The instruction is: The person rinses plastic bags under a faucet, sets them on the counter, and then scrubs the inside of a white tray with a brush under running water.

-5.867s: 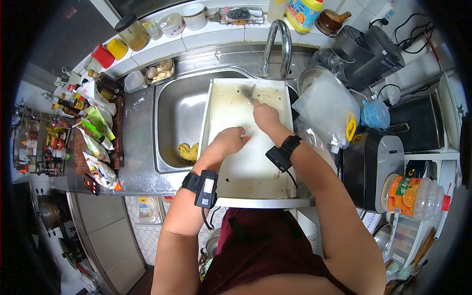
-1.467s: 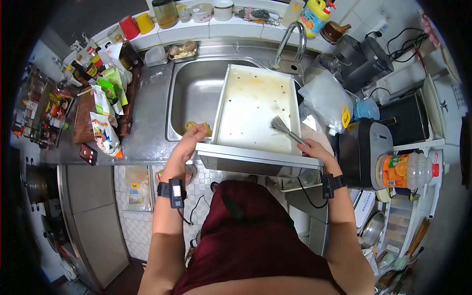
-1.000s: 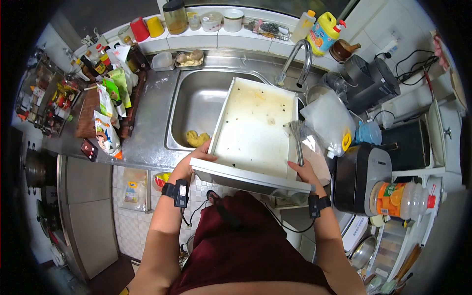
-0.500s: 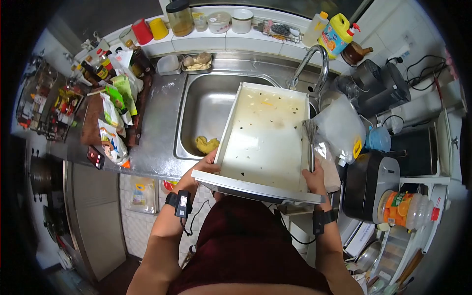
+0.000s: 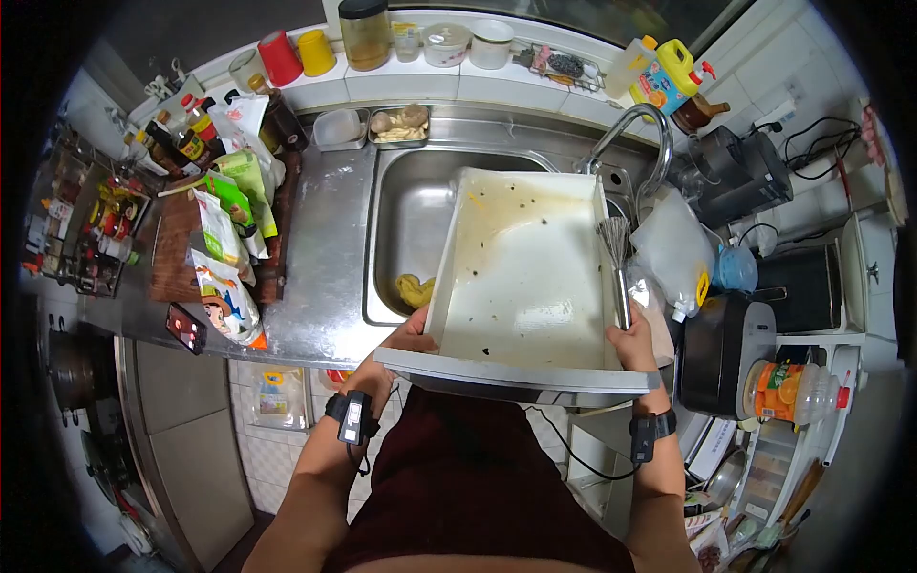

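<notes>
A white rectangular tray (image 5: 516,286) with raised walls and dark specks on its floor is lifted over the steel sink (image 5: 411,220), its far end tilted toward the basin. My left hand (image 5: 406,336) grips its near left corner from below. My right hand (image 5: 632,339) grips the near right corner and also pins a metal-handled brush (image 5: 616,263) along the right wall, bristles pointing away from me. A curved tap (image 5: 635,143) rises just beyond the tray.
A yellow cloth (image 5: 415,287) lies in the sink. Snack packets (image 5: 222,277) and bottles crowd the left counter by a wooden board. Jars and cups line the back ledge. A plastic bag (image 5: 669,248), rice cooker (image 5: 726,353) and appliances stand to the right.
My right hand went from brushing the tray floor to holding the brush against the right wall. Both hands took the near corners and lifted the tray, which has shifted slightly right.
</notes>
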`<move>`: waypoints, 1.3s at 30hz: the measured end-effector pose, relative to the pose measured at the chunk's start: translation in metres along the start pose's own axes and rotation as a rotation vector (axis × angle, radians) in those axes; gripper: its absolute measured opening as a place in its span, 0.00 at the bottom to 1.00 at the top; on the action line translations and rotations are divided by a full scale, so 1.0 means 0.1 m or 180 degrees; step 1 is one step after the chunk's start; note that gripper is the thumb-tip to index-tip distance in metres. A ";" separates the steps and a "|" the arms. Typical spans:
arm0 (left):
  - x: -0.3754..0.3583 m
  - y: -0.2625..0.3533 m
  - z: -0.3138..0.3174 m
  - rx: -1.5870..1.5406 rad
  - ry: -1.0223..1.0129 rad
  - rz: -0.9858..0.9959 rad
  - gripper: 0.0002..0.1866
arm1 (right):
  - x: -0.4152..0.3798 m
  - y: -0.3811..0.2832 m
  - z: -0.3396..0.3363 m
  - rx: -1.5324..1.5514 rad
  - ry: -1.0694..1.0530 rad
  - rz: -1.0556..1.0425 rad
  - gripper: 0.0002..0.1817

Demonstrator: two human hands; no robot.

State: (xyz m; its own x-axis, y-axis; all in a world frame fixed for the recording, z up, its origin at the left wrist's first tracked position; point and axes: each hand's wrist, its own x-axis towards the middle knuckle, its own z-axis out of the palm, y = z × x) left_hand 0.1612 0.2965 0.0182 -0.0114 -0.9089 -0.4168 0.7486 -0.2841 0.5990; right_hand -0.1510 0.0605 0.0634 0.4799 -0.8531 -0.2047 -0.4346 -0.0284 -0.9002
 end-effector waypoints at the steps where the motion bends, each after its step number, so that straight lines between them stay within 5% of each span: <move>1: -0.05 0.02 0.02 -0.0084 0.0157 -0.0077 0.41 | -0.01 -0.14 0.03 -0.0096 0.0021 -0.0047 0.22; 4: -0.04 -0.04 -0.12 -0.0324 -0.0217 0.0182 0.40 | 0.00 -0.37 0.12 -0.0198 0.0040 -0.0020 0.23; 14: -0.30 0.04 -0.19 -0.0276 -0.0011 0.0217 0.37 | 0.05 -0.84 0.35 -0.0920 0.0040 -0.0157 0.20; 24: -0.32 -0.22 -0.46 -0.1543 -0.0323 0.0264 0.34 | 0.35 -1.36 0.45 -0.1074 -0.0318 -0.0108 0.25; 39: -0.67 -0.74 -0.53 -0.2332 -0.0287 -0.0087 0.36 | 0.60 -2.76 1.18 -0.3156 -0.0625 -0.0777 0.20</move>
State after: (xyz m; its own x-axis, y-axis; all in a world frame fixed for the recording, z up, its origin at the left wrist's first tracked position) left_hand 0.1417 0.3945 -0.0351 -0.0672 -0.9349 -0.3484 0.9977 -0.0590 -0.0340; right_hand 0.0877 0.0780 0.2545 0.7161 -0.6693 -0.1983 -0.6979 -0.6804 -0.2238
